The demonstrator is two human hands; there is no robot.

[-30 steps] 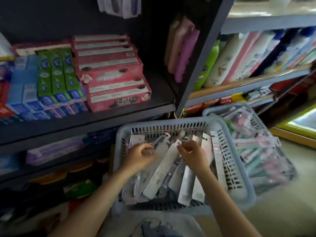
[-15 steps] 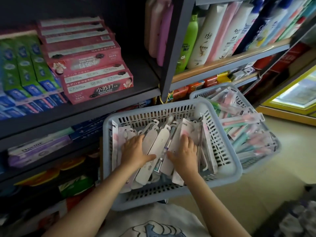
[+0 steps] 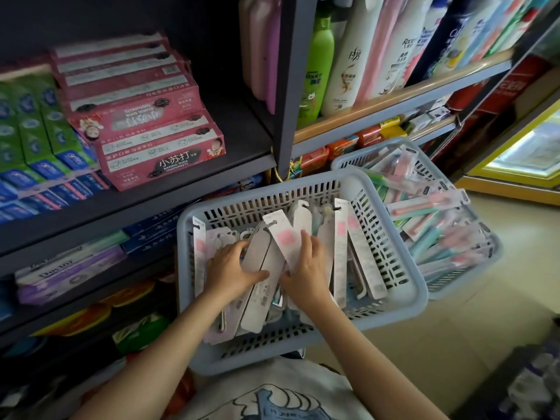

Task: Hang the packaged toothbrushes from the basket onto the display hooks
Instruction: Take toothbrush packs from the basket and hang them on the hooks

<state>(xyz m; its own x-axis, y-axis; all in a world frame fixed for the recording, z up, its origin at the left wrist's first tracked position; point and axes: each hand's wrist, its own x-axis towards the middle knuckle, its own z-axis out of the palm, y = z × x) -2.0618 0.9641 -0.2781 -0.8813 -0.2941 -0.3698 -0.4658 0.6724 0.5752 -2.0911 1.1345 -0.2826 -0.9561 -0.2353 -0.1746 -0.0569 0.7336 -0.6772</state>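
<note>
A pale blue slotted basket (image 3: 403, 286) sits in front of me, full of several long white packaged toothbrushes (image 3: 357, 253) lying backs up. My left hand (image 3: 230, 269) is inside the basket, fingers and thumb wrapped around one grey-white toothbrush pack (image 3: 256, 298). My right hand (image 3: 306, 268) lies flat on the pile beside it, fingers spread over a white pack with a pink patch (image 3: 283, 237). No display hooks show in this view.
A second blue basket (image 3: 348, 156) of pink and green toothbrush packs stands behind to the right. Dark shelves hold pink toothpaste boxes (image 3: 145, 128), green and blue boxes (image 3: 36, 137) and shampoo bottles (image 3: 348, 56). Tiled floor (image 3: 454, 344) lies to the right.
The view has tilted down and right, bringing the basket closer. Both hands went from plucking at pack tops to pressing deeper into the pile; the left now curls around one pack.
</note>
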